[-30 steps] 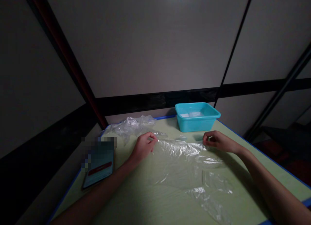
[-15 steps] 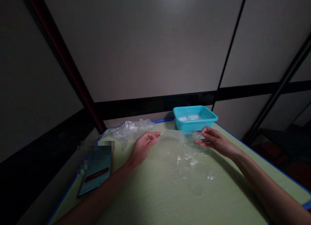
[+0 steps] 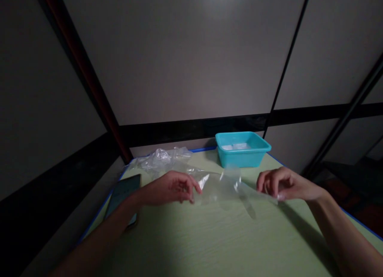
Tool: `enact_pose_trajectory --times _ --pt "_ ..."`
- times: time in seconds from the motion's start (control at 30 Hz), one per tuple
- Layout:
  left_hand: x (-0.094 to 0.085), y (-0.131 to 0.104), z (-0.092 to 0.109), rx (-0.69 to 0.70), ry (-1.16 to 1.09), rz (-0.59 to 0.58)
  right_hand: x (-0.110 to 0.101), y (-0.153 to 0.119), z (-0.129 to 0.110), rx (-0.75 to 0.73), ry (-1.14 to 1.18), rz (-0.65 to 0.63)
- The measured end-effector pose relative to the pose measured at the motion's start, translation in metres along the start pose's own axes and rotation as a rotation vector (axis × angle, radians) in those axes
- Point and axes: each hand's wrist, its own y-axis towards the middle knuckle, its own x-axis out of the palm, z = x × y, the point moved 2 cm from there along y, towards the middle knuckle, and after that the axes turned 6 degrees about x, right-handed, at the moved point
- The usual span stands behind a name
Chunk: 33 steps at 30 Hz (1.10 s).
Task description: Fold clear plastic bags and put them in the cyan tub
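A clear plastic bag (image 3: 223, 189) is stretched sideways over the light green table, between my two hands. My left hand (image 3: 173, 187) pinches its left end, fingers curled. At the right, the fingers of my right hand (image 3: 278, 183) are closed on the opposite corner of the bag. More crumpled clear plastic (image 3: 161, 159) lies at the back left of the table, behind my left hand. Close behind the bag stands a turquoise basin (image 3: 242, 155) with some whitish flat pieces (image 3: 236, 146) inside.
A dark phone-like device (image 3: 125, 189) lies at the table's left side, partly under my left forearm. Behind the blue-edged table (image 3: 191, 237) rises a grey panelled wall (image 3: 191, 61).
Both hands have turned and come nearer to me, the right one also further right. The bag's near part, which hung toward the front, is now lifted and drawn into a narrower band.
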Motion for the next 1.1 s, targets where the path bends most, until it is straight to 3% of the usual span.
enact_pose_trajectory --times 0.1,0.17,0.2,0.23,0.3,0.43,0.5,0.63,0.77,0.9,0.97,1.1 --pt "0.004 -0.011 -0.002 -0.257 -0.032 -0.329 0.015 -0.001 -0.006 0.250 -0.029 -0.495" --pt "0.007 -0.015 -0.003 -0.359 -0.039 -0.474 0.022 -0.001 -0.005 0.322 -0.012 -0.653" --pt "0.008 -0.015 -0.004 -0.391 -0.039 -0.520 0.023 0.000 -0.002 0.319 0.004 -0.656" --pt "0.010 -0.014 -0.006 -0.405 -0.039 -0.535 0.024 0.002 0.002 0.300 0.022 -0.610" --pt "0.013 -0.007 -0.011 -0.377 -0.031 -0.450 0.023 0.009 0.012 0.249 0.050 -0.417" --pt "0.027 0.014 -0.028 -0.206 0.097 0.013 0.021 0.029 0.030 0.140 0.051 0.162" --pt "0.038 0.021 -0.034 -0.063 0.186 0.135 0.027 0.037 0.035 0.077 -0.010 0.268" --pt "0.060 0.021 -0.041 0.101 0.269 0.064 0.046 0.047 0.043 0.079 -0.132 0.179" --pt "0.067 0.014 -0.044 0.075 0.371 0.018 0.057 0.048 0.046 0.077 -0.113 0.084" --pt "0.068 0.009 -0.043 0.080 0.462 -0.048 0.054 0.046 0.042 0.108 -0.077 0.066" --pt "0.068 0.008 -0.042 0.085 0.537 -0.098 0.047 0.046 0.040 0.104 -0.105 0.152" --pt "0.065 0.010 -0.044 0.087 0.731 -0.079 0.028 0.043 0.043 0.088 -0.401 0.497"
